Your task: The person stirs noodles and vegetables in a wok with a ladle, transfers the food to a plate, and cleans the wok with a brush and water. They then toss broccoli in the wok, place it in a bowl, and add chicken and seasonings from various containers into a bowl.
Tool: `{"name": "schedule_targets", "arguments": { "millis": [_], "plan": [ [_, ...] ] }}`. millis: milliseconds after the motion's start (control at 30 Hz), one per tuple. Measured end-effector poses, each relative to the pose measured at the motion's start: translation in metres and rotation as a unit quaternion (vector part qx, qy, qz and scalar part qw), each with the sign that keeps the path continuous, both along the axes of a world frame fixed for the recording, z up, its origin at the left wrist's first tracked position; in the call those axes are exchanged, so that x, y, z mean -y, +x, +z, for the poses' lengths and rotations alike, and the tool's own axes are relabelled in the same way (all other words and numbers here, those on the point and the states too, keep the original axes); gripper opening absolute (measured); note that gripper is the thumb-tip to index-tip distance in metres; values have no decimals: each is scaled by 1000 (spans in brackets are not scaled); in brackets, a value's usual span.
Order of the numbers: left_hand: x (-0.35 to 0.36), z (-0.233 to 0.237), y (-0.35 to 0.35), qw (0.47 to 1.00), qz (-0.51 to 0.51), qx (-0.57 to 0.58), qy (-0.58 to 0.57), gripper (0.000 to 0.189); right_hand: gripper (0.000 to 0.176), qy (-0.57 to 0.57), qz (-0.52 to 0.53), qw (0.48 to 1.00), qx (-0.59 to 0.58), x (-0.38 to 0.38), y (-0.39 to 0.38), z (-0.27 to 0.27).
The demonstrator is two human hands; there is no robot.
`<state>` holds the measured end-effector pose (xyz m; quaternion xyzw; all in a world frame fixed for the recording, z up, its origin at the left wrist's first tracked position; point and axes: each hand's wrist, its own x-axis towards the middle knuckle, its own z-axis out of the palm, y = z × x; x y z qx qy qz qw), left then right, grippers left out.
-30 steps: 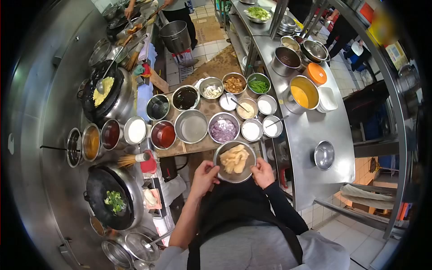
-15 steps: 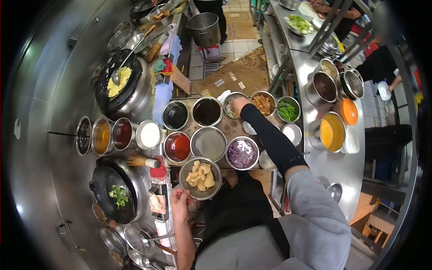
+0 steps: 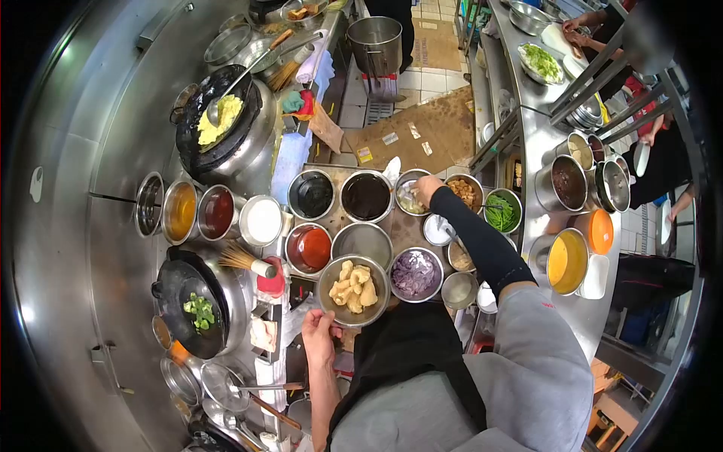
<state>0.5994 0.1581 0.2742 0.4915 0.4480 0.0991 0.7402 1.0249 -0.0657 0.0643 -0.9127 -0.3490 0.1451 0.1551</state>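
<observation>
My left hand [image 3: 319,334] grips the rim of a metal bowl [image 3: 328,307] that holds pale battered pieces [image 3: 352,288]. My right hand [image 3: 428,191] reaches over a small metal bowl [image 3: 410,209] with pale contents, its fingers pressed together at the bowl's edge; what they hold, if anything, is too small to tell. Beside that bowl are one of brown diced pieces [image 3: 462,193] and one of cut green vegetables [image 3: 500,212]. Chopped purple onion [image 3: 416,273] fills a bowl nearer me, and pots of dark liquid [image 3: 366,197] and red sauce [image 3: 309,248] stand to the left.
On the left, one wok [image 3: 218,113] holds yellow egg and a ladle, another [image 3: 184,316] green pieces. A bamboo brush [image 3: 245,258] lies between them. The right counter [image 3: 587,309] bears sauce pots. Co-workers' hands [image 3: 584,30] show at upper right, and a tall pot [image 3: 374,45] stands ahead.
The view has shifted, so most things appear further right or lower. My right hand has come back slightly from inside the small bowl towards its right edge. My left hand still holds its bowl.
</observation>
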Motion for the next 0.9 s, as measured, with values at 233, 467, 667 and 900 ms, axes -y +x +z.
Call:
{"name": "schedule_targets", "arguments": {
  "millis": [233, 467, 667, 900],
  "plan": [
    [-3, -19, 54, 999, -29, 21, 8, 10, 27, 242, -176, 905, -301, 21, -18, 46],
    [2, -38, 96, 996, -66, 48, 47, 11, 19, 391, -237, 732, -506, 39, -26, 57],
    [25, -49, 139, 987, -132, 52, 77, 14, 36, 449, -133, 696, -543, 46, -86, 167],
    [45, -61, 148, 975, -183, 122, 12, 14, 39, 329, -137, 877, -322, 43, -142, 257]
  ]
}}
